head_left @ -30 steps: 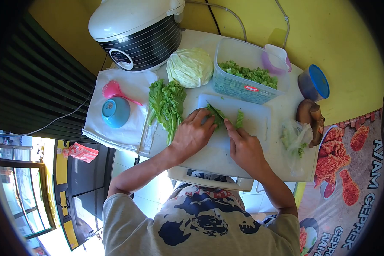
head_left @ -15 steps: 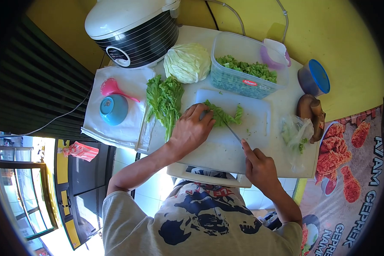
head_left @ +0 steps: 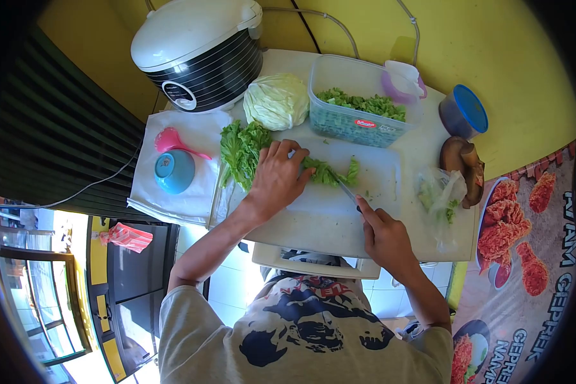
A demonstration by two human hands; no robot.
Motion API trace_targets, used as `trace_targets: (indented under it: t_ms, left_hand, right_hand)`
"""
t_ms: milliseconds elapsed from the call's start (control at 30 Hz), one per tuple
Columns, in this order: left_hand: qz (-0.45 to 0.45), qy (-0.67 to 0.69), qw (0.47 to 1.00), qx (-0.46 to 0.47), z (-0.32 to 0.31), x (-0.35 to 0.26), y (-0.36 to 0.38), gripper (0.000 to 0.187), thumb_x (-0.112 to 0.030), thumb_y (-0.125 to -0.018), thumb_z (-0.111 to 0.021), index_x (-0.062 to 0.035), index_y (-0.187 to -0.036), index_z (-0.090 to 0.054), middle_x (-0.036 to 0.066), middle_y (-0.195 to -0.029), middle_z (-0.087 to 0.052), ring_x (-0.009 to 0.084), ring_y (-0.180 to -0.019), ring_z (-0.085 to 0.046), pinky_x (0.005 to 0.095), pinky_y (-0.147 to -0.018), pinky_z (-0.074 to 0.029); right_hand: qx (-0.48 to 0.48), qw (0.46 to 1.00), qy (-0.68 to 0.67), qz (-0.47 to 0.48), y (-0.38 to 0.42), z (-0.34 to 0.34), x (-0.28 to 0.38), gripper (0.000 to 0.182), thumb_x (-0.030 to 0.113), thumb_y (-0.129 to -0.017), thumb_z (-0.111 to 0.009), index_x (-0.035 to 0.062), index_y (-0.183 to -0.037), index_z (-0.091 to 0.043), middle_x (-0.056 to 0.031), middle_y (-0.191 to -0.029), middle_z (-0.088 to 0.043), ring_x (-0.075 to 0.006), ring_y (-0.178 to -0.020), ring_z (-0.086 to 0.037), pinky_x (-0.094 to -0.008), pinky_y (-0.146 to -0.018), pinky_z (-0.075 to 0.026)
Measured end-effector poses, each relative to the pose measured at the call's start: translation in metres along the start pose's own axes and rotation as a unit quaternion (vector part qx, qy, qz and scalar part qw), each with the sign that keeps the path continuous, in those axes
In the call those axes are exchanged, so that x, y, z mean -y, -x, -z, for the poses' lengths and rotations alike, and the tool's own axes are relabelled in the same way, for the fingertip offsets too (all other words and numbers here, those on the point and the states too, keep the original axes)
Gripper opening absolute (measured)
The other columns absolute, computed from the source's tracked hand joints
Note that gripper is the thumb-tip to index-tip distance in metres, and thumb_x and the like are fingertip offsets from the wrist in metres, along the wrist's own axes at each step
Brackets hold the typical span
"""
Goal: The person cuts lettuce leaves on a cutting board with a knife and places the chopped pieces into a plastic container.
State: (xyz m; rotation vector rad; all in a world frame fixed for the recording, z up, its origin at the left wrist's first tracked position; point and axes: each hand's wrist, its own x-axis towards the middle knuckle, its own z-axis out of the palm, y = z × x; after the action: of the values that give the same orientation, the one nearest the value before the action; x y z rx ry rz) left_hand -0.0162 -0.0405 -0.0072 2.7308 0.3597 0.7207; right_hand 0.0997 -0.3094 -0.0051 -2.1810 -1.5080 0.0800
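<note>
My left hand (head_left: 276, 171) bends its fingers and thumb around the end of some green lettuce (head_left: 323, 174) on a white cutting board (head_left: 381, 185). In my right hand (head_left: 388, 242) is a knife (head_left: 349, 194), its index finger stretched along the handle. The blade's tip end touches the lettuce, right of my left fingers. Small green scraps lie on the board. A bunch of uncut lettuce (head_left: 242, 148) rests left of my left hand, its lower part hidden by that hand.
Behind the board stand a cabbage (head_left: 276, 101) and a clear container (head_left: 358, 131) of chopped greens. A rice cooker (head_left: 201, 61), blue bowl (head_left: 175, 171) and pink ladle (head_left: 170, 141) are left. On the right are a plastic bag (head_left: 443, 198), blue-lidded tub (head_left: 464, 112) and brown mortar (head_left: 457, 157).
My left hand has shifted left along the lettuce, and its fingers look less tightly curled. The knife stays at the lettuce in my right hand. The whole view has tilted slightly.
</note>
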Motion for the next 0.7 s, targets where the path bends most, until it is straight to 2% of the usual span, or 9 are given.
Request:
trace_targets:
  t_ms: [100,133,200,300,400,467,500,567,700]
  left_hand:
    - [0.013,0.036,0.999,0.024,0.003,0.000,0.000,0.024,-0.015,-0.088,-0.080,-0.0036,-0.107,-0.070,0.013,-0.112,-0.067,0.0367,-0.103,-0.064,0.0478,-0.093,-0.050]
    - [0.042,0.088,0.994,0.045,0.005,-0.001,0.000,0.023,-0.013,-0.089,-0.079,-0.0030,-0.106,-0.069,0.012,-0.111,-0.069,0.0338,-0.102,-0.065,0.0454,-0.092,-0.051]
    - [0.096,0.189,0.973,0.087,0.013,-0.004,-0.004,0.019,-0.010,-0.091,-0.078,-0.0016,-0.105,-0.069,0.010,-0.110,-0.072,0.0281,-0.098,-0.069,0.0407,-0.091,-0.053]
    - [0.156,0.428,0.874,0.168,0.020,-0.005,-0.007,0.016,-0.006,-0.094,-0.075,0.0001,-0.107,-0.067,0.008,-0.106,-0.074,0.0161,-0.095,-0.070,0.0327,-0.087,-0.055]
    - [0.155,0.584,0.768,0.210,0.020,-0.004,-0.007,0.017,-0.004,-0.096,-0.074,0.0007,-0.110,-0.064,0.007,-0.108,-0.072,0.0098,-0.096,-0.067,0.0287,-0.087,-0.054]
    - [0.153,0.617,0.742,0.212,0.021,-0.008,-0.004,0.021,-0.004,-0.096,-0.074,0.0007,-0.113,-0.063,0.007,-0.109,-0.072,0.0110,-0.095,-0.068,0.0286,-0.087,-0.054]
    - [0.153,0.633,0.729,0.212,0.023,-0.009,-0.003,0.023,-0.005,-0.097,-0.074,0.0006,-0.115,-0.062,0.007,-0.109,-0.072,0.0117,-0.094,-0.068,0.0285,-0.087,-0.054]
    - [0.169,0.618,0.739,0.206,0.026,-0.010,0.001,0.024,-0.006,-0.097,-0.074,0.0020,-0.117,-0.064,0.007,-0.109,-0.072,0.0124,-0.094,-0.069,0.0288,-0.087,-0.056]
    - [0.190,0.574,0.773,0.194,0.034,-0.010,0.005,0.027,-0.011,-0.100,-0.072,0.0047,-0.121,-0.067,0.008,-0.110,-0.071,0.0131,-0.095,-0.069,0.0302,-0.083,-0.061]
  right_hand:
    - [-0.014,1.000,0.003,-0.021,-0.006,0.000,-0.001,0.057,0.005,-0.097,-0.063,0.0091,-0.152,-0.051,-0.0132,-0.084,-0.066,-0.0318,-0.058,-0.066,-0.0435,-0.057,-0.056]
    - [-0.026,0.999,0.000,-0.030,-0.009,0.000,-0.001,0.055,0.005,-0.097,-0.063,0.0085,-0.151,-0.051,-0.0138,-0.085,-0.068,-0.0326,-0.059,-0.067,-0.0436,-0.057,-0.056]
    - [-0.059,0.991,-0.109,-0.059,-0.019,0.005,0.001,0.050,0.006,-0.097,-0.066,0.0064,-0.146,-0.055,-0.0137,-0.089,-0.069,-0.0279,-0.059,-0.067,-0.0391,-0.058,-0.055]
    - [-0.048,0.965,-0.245,-0.085,-0.040,0.010,0.005,0.045,0.012,-0.096,-0.073,0.0030,-0.138,-0.058,-0.0099,-0.088,-0.070,-0.0193,-0.059,-0.063,-0.0324,-0.059,-0.051]
    - [-0.028,0.925,-0.370,-0.079,-0.065,0.007,0.013,0.043,0.017,-0.094,-0.079,0.0015,-0.129,-0.060,-0.0021,-0.080,-0.065,-0.0124,-0.058,-0.058,-0.0283,-0.057,-0.046]
    - [-0.017,0.888,-0.454,-0.067,-0.077,0.003,0.019,0.042,0.020,-0.092,-0.083,0.0011,-0.123,-0.062,0.0038,-0.073,-0.060,-0.0085,-0.057,-0.054,-0.0264,-0.054,-0.043]
    - [0.027,0.866,-0.487,-0.114,-0.079,0.004,0.018,0.040,0.019,-0.092,-0.083,0.0020,-0.122,-0.062,0.0043,-0.072,-0.059,-0.0072,-0.055,-0.052,-0.0257,-0.052,-0.041]
    - [0.117,0.806,-0.542,-0.207,-0.080,0.008,0.013,0.036,0.017,-0.093,-0.082,0.0036,-0.120,-0.062,0.0051,-0.070,-0.058,-0.0047,-0.050,-0.049,-0.0243,-0.047,-0.037]
    - [0.092,0.823,-0.527,-0.192,-0.080,0.002,0.008,0.029,0.015,-0.094,-0.081,0.0044,-0.115,-0.065,0.0050,-0.069,-0.059,-0.0026,-0.047,-0.045,-0.0229,-0.043,-0.033]
